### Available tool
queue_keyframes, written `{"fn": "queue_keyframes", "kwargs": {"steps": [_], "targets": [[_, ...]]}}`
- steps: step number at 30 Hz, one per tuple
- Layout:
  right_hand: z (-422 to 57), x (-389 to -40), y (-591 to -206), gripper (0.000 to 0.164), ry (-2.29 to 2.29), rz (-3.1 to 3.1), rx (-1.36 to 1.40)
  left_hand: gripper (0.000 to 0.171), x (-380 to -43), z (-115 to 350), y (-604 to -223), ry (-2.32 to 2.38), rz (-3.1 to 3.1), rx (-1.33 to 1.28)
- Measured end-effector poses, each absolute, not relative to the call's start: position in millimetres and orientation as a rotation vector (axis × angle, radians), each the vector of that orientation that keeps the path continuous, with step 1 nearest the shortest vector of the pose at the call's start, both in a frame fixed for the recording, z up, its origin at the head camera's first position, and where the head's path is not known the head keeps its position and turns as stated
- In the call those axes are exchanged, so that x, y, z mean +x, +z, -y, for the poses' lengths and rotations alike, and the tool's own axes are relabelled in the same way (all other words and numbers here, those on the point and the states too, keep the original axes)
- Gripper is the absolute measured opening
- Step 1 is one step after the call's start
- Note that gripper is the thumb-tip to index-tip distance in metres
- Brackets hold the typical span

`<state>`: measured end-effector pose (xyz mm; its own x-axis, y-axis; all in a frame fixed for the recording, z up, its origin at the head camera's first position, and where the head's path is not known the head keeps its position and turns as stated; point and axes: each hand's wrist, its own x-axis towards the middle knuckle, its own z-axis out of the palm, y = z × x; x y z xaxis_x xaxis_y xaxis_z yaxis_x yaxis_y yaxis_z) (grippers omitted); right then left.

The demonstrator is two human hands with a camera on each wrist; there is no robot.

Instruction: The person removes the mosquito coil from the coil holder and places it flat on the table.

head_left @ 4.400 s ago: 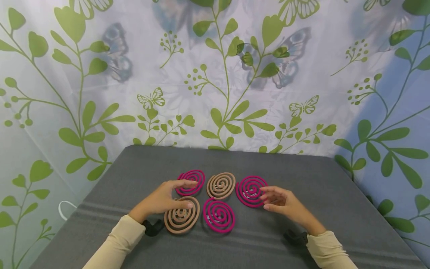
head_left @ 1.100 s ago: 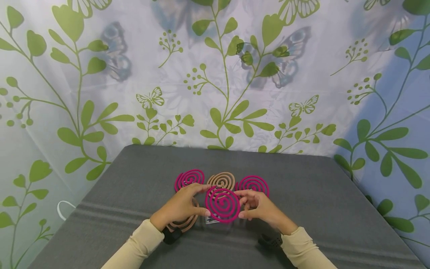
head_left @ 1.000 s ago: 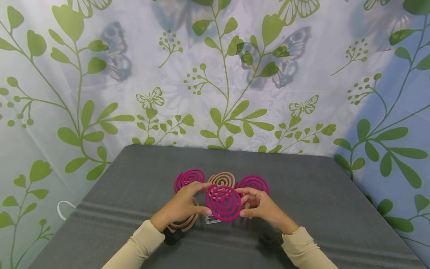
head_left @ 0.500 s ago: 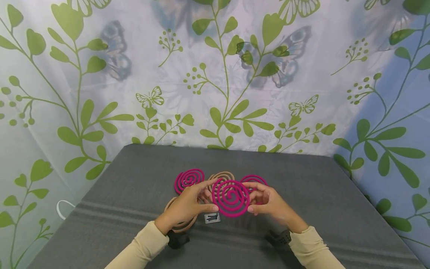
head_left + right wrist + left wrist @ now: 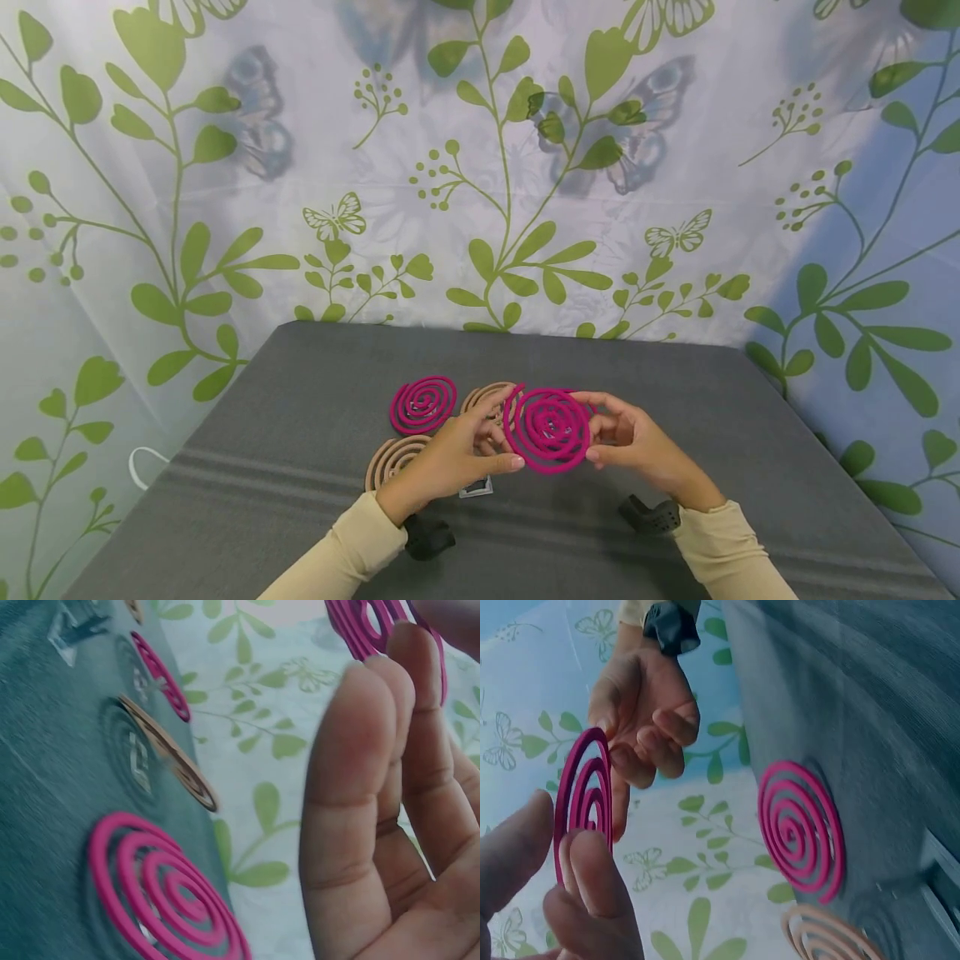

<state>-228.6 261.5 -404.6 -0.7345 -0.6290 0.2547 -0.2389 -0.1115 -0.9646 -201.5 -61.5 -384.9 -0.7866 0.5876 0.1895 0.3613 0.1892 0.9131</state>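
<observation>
Both hands hold one pink mosquito coil (image 5: 540, 429) up above the table, its flat spiral tilted to face the head camera. My left hand (image 5: 457, 454) pinches the left edge between thumb and fingertips. At the right edge, my right hand (image 5: 637, 450) pinches the rim with thumb and fingers. The left wrist view shows the raised coil (image 5: 562, 802) nearly edge-on, with the right hand (image 5: 652, 727) beyond it. Behind the raised coil lies another pink coil (image 5: 124, 847), mostly covered in the head view. A small metal stand (image 5: 476, 487) shows below the left hand.
A tan coil (image 5: 382, 454) lies partly under the left forearm. Farther back are a pink coil (image 5: 405, 425) and a second tan coil (image 5: 474, 398). The grey cloth-covered table (image 5: 675, 383) ends at a patterned curtain (image 5: 465, 183). A white cord (image 5: 133, 467) loops at its left edge.
The front pink coil was lifted off its stand by both hands. Over the last second the hands have carried it right and slightly up, over the right-hand pink coil.
</observation>
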Motion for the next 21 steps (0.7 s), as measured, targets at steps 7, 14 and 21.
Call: {"fn": "queue_keyframes", "kwargs": {"steps": [7,14,21], "targets": [[-283,-230,-394,0.064,-1.885,-1.861,-0.996,0.089,-200,36,-385,1.683,-2.239,0.881],[-307,-234,-389,0.067,-1.847,-1.863,-0.981,0.090,-201,7,-393,1.784,-2.216,0.811],[-329,-237,-392,0.069,-1.828,-1.904,-0.976,0.092,-199,-20,-397,1.896,-2.156,0.724]]}}
